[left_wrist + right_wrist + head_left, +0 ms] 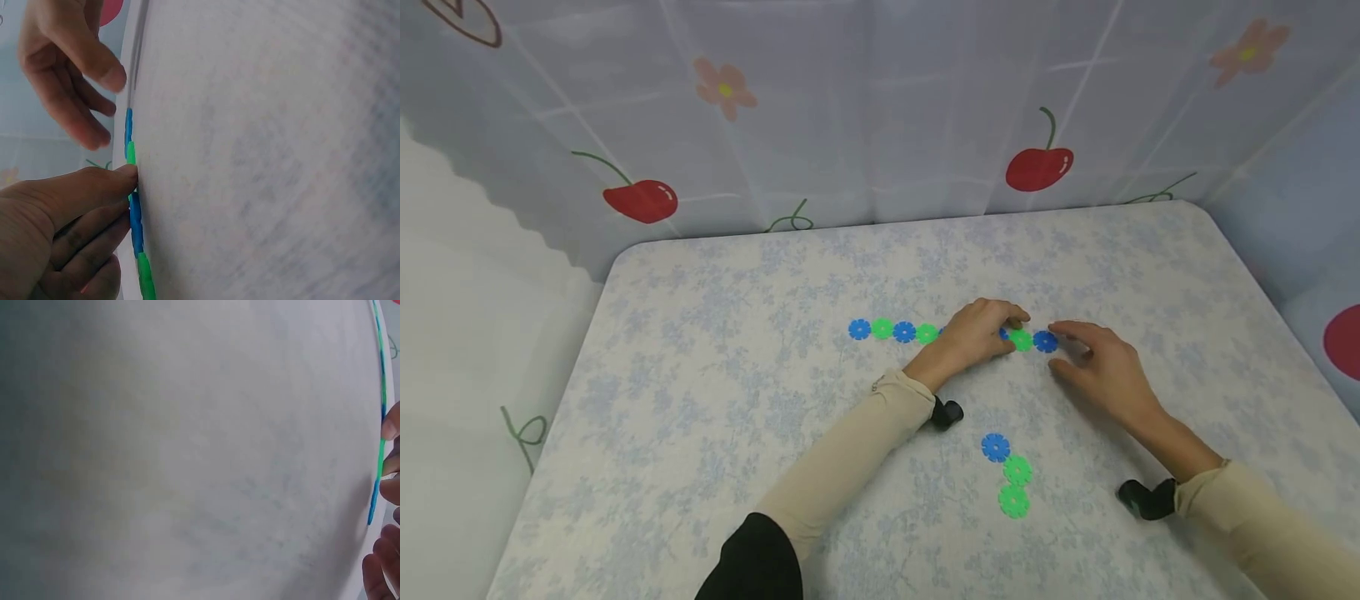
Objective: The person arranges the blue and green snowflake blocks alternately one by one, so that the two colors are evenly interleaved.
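A row of notched interlocking discs (882, 328), blue and green in turn, lies across the table. My left hand (977, 331) reaches over the row and hides its middle. Its thumb and fingers pinch the row at a green disc (1021, 340) close to the right end; the left wrist view shows the thumb against that green edge (130, 153). A blue disc (1045, 342) ends the row. Beside it is my right hand (1108, 367), thumb and index finger apart, nothing between them, the index fingertip right at the blue disc's edge.
Nearer to me lie a blue disc (996, 447) and two green discs (1017, 470), close together. A pale flowered cloth covers the table (700, 375). Behind it hangs a curtain (865, 108) with cherries and flowers. Black wrist-worn devices (1146, 500) jut out under both wrists.
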The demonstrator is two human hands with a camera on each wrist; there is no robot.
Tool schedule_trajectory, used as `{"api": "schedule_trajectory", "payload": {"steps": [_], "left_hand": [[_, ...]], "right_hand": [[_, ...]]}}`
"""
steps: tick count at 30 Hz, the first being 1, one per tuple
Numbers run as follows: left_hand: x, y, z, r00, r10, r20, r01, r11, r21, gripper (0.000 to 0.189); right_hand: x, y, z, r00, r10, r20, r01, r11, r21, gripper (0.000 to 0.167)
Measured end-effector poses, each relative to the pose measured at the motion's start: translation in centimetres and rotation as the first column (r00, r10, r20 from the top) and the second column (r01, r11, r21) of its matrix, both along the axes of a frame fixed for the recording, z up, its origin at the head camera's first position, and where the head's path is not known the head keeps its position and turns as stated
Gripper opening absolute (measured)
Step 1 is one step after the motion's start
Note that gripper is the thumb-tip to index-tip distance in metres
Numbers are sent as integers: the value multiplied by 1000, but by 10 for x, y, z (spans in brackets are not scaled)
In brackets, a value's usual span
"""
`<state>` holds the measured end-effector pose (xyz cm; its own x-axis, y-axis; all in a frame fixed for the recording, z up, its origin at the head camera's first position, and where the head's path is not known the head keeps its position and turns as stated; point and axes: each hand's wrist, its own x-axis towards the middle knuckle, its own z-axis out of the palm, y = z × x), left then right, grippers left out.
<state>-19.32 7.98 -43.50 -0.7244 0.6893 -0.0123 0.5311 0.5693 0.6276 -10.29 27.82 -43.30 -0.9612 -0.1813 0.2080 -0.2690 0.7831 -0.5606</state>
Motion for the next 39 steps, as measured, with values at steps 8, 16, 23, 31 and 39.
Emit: {"api": "schedule_trajectory", "payload": {"steps": [8,16,23,31,39], "left_hand": [[1,-1,0,1000,-4,2,4,1000,2,44],[1,-1,0,1000,1,-19,0,1000,11,43],[3,-1,2,1000,-1,-20,1,1000,6,43],[3,0,2,1000,-5,-17,4,1000,-7,43],[3,0,1,1000,-9,-26,9,1000,10,43]], "right_hand": [[35,0,2,994,103,37,-103,995,-8,34],[65,-6,0,964,235,125,-222,968,-115,35],[80,-11,-6,921,379,95,-357,915,-190,38],[85,-15,-8,884,463,62,-445,875,-191,44],[85,-18,-11,867,498,-11,-492,854,-172,48]]}}
